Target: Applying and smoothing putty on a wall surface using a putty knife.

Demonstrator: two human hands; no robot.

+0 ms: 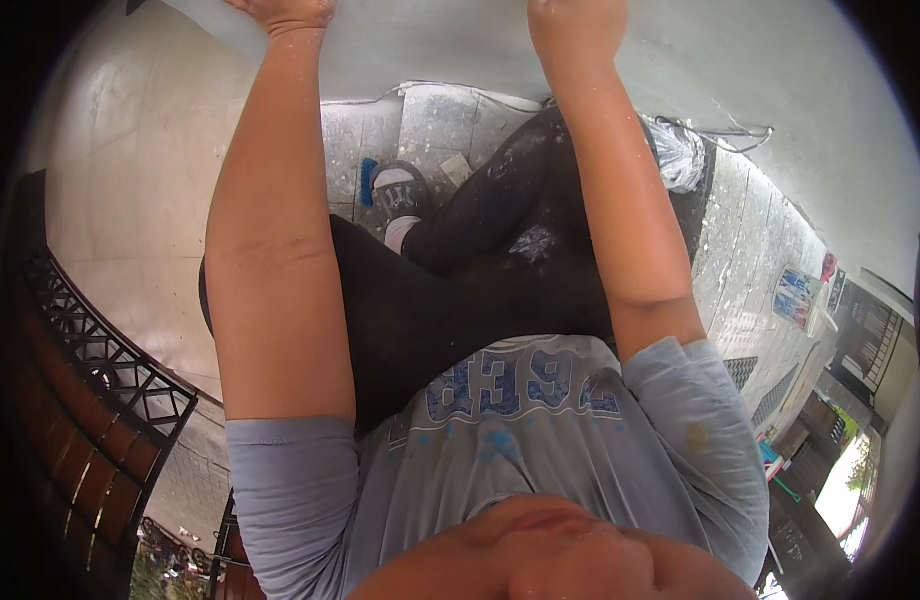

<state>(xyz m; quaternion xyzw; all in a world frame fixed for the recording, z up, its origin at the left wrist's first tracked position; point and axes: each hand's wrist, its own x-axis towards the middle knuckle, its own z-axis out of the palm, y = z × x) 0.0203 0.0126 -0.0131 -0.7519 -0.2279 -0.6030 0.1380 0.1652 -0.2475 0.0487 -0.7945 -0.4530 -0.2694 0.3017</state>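
Note:
Both of my arms reach up along a smooth grey wall (430, 45). My left hand (288, 14) is at the top edge, close to the wall where a paler grey patch borders a beige surface. Whitish specks dot its wrist, and its fingers are mostly cut off by the frame. Farther right, my right hand (578, 22) is also beside the wall, with its fingers beyond the top edge. What either hand holds, if anything, is out of sight.
A thin cable (510, 104) runs along the wall's foot, over white-spattered floor tiles (440, 125). Crumpled clear plastic (680, 158) lies by my leg. A blue object (367, 182) touches my sandal (400, 195). A bucket (800, 297) stands right; a dark metal gate (100, 400) is left.

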